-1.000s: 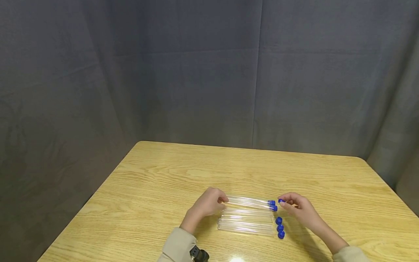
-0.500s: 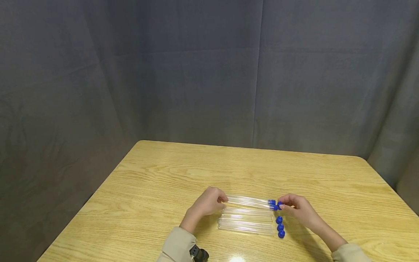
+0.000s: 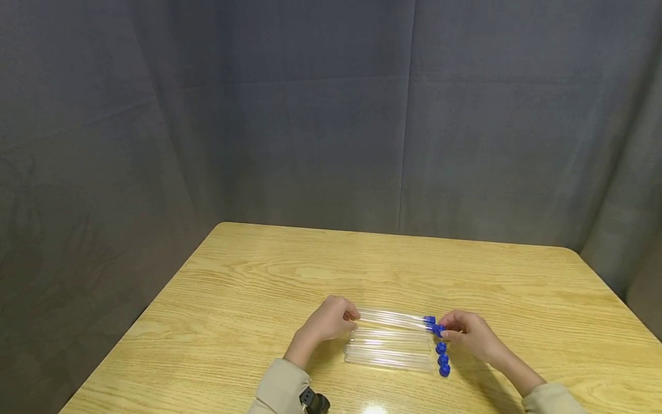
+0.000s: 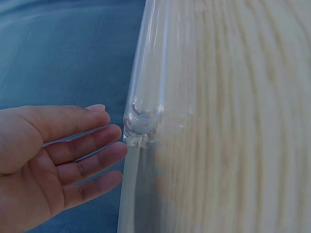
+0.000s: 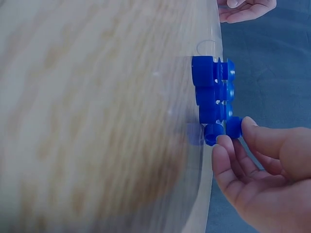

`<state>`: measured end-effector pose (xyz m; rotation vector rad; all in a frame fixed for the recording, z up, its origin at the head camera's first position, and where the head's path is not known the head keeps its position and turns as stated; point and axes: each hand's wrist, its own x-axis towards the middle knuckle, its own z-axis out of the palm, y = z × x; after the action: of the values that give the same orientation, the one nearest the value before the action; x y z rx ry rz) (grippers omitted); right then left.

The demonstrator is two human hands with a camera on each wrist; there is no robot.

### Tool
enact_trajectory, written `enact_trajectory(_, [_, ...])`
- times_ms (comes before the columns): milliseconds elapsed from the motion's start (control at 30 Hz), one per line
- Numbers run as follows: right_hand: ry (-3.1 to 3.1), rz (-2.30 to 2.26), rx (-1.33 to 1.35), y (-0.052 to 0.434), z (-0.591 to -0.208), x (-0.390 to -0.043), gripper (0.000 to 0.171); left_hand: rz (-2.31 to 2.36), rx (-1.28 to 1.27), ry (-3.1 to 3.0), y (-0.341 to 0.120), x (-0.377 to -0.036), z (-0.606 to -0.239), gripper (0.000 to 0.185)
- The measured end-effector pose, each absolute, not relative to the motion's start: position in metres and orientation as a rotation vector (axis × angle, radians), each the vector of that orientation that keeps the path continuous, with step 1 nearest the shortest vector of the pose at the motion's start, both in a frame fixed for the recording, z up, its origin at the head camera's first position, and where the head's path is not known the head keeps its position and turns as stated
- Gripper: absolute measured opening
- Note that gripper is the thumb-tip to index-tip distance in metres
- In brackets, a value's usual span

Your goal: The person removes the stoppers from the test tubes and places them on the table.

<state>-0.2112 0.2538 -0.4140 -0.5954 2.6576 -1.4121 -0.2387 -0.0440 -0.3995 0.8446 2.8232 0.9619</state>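
Several clear test tubes (image 3: 389, 359) lie side by side on the table; the two farthest ones (image 3: 393, 318) have blue caps on their right ends. My left hand (image 3: 332, 318) is at the rounded left ends of the far tubes. In the left wrist view its fingers (image 4: 92, 162) are fairly straight beside a rounded tube end (image 4: 141, 124), with no clear grip. My right hand (image 3: 469, 334) pinches a blue cap (image 5: 234, 127) between thumb and fingers, close against the capped end of the second tube. Whether they touch is unclear.
Three loose blue caps (image 3: 443, 359) stand in a row right of the nearer tubes' ends. The wooden table (image 3: 289, 259) carries all of this. A dark grey curtain (image 3: 310, 115) hangs behind it. A black wrist device (image 3: 314, 401) sits at the left sleeve.
My right hand has moved left and slightly nearer with the pinched cap, from beside the far tube to the end of the second one. The left hand has stayed in place.
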Motion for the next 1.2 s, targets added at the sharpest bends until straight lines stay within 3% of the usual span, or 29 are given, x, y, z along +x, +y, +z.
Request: enact_trajectory(1200, [2.667,-1.313,-0.628,0.2536,-0.4192,-0.2115,0.010,0.986,0.818,2.783,-0.0462,-0.2366,-0.4006,0.011])
